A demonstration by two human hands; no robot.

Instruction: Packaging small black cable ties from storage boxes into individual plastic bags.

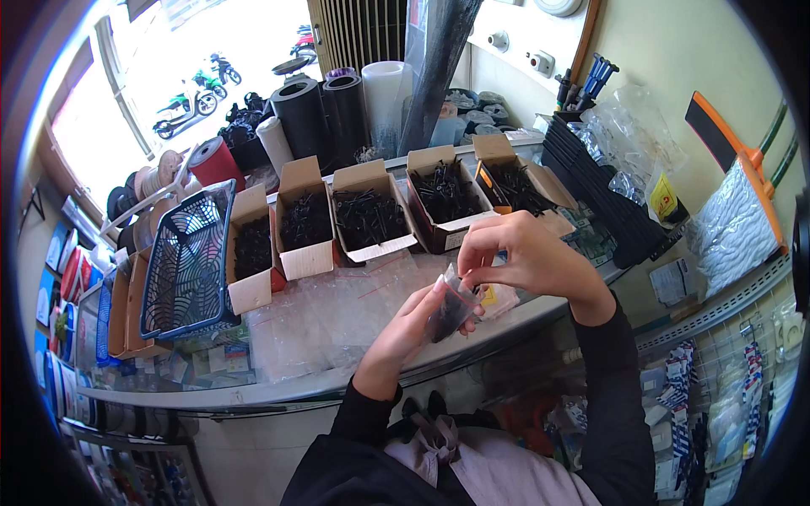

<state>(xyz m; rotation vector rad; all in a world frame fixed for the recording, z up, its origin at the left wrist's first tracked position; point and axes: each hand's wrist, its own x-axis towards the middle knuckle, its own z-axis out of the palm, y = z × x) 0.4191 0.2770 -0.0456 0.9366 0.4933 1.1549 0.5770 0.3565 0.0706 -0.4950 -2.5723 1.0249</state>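
My left hand (411,322) grips a small clear zip bag (450,310) with dark contents, held upright above the counter's front edge. The fingers of my right hand (506,256) are pinched at the bag's mouth; whether a screw is between them cannot be told. Beyond my hands stand several opened cardboard boxes full of black screws, among them a box in the middle (370,218), one right of it (446,196) and one farther right (516,183). Flat clear zip bags (323,316) lie spread over the glass counter left of my hands.
A blue plastic basket (186,265) stands at the counter's left, beside a brown cardboard box (130,303). Behind the screw boxes are black rolls (302,120), a red roll (216,166) and a clear plastic roll (386,104). A black rack (595,190) borders the right end.
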